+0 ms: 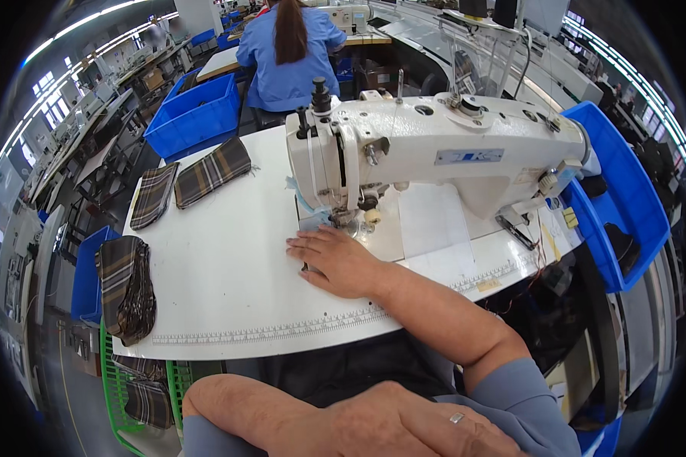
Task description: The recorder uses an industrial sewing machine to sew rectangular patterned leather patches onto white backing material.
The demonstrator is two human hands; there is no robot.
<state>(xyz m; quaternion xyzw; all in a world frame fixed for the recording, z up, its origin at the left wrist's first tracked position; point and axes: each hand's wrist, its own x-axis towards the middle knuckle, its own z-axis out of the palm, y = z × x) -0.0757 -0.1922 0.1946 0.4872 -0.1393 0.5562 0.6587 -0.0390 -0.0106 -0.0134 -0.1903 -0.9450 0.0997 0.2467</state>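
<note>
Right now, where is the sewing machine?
In the head view, the sewing machine stands right of centre on the white table, just beyond the right hand.

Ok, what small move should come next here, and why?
Probably the left hand should reach for the plaid stack nearest the machine: no plaid cloth shows at its sewing end, where the right hand lies with fingers outstretched, while the left is close to the body, away from the stacks.
</note>
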